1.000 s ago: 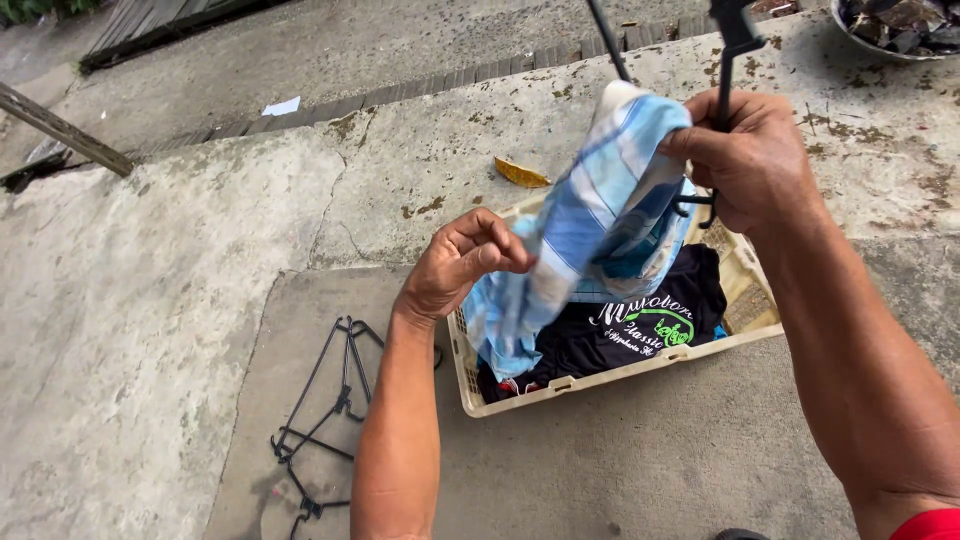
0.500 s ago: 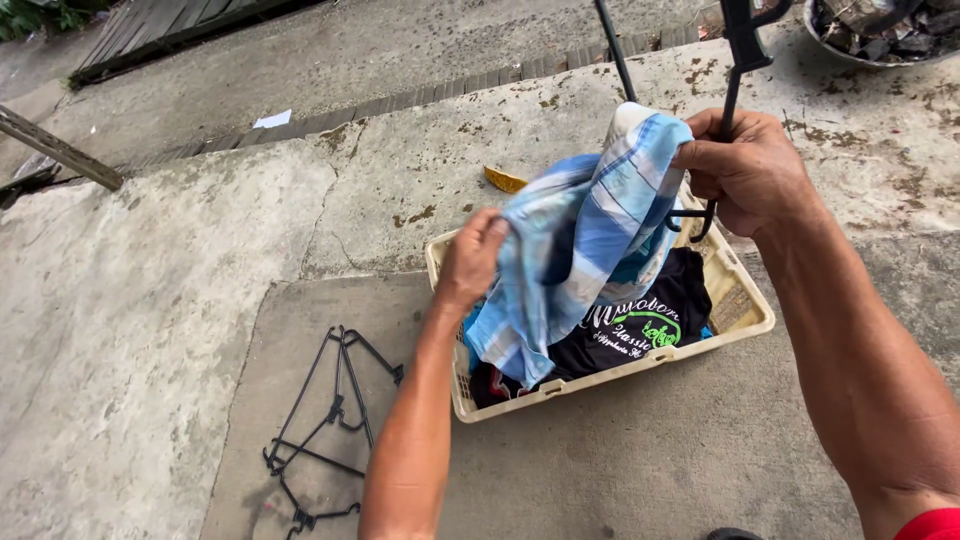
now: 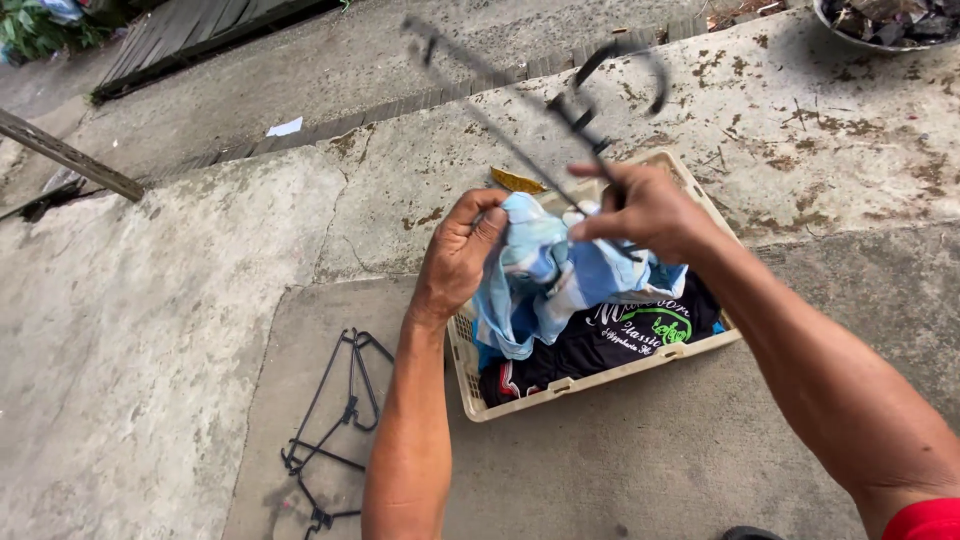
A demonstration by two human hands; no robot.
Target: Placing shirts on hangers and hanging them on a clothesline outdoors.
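My left hand grips the upper edge of a blue and white checked cloth that hangs over a cream plastic basket. My right hand holds a black clothes hanger by its neck, with the hook up and tilted; its fingers also touch the cloth. A black garment with green and white print lies in the basket under the cloth.
Black hangers lie on the concrete ground left of the basket. A yellow leaf sits behind the basket. A wooden pole runs at the far left, and a bowl of debris stands at the top right.
My left hand rose and took the cloth's top edge. My right hand came down and left, swinging the hanger to a tilt over the cloth.
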